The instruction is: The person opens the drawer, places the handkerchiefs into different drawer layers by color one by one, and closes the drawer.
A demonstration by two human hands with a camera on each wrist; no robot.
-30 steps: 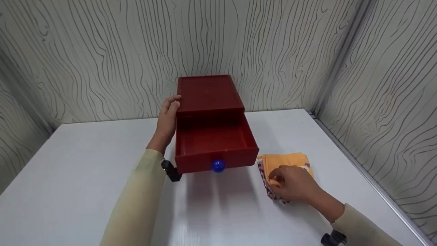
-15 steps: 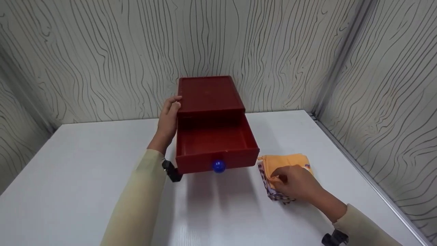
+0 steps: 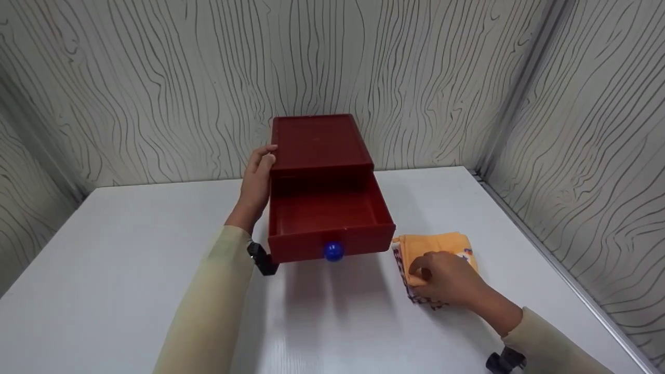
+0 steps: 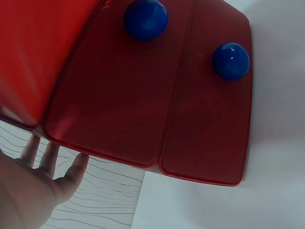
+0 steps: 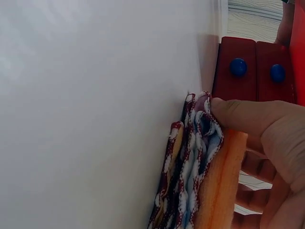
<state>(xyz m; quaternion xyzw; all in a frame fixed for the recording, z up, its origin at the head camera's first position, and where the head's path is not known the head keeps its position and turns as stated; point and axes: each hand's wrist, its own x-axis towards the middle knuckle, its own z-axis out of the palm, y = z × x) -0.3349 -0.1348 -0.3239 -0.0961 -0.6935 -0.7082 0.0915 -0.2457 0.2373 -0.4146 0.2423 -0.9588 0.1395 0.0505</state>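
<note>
My left hand (image 3: 255, 182) rests against the left side of a dark red drawer cabinet (image 3: 318, 140), its fingertips at the top edge. In the left wrist view its fingers (image 4: 74, 171) lie extended along the cabinet's side. The top drawer (image 3: 301, 248) is pulled out and bare inside. To the right, my right hand (image 3: 449, 278) pinches the near left corner of an orange cloth (image 3: 439, 243), folded on top of a small stack. Beneath it are patterned cloths (image 5: 188, 162) with dark red and white edges. The right thumb (image 5: 233, 112) presses the stack's edge in the right wrist view.
Two lower drawers, a middle one (image 4: 119, 90) and a bottom one (image 4: 205, 129), are pushed in, each with a round blue knob. The white tabletop (image 3: 130, 259) meets a wood-patterned wall (image 3: 208, 78) behind and another panel (image 3: 613, 156) at right.
The orange cloth's corner was lifted half a second ago, showing the patterned cloth below; now it lies lower over the stack. The left hand and cabinet have stayed put.
</note>
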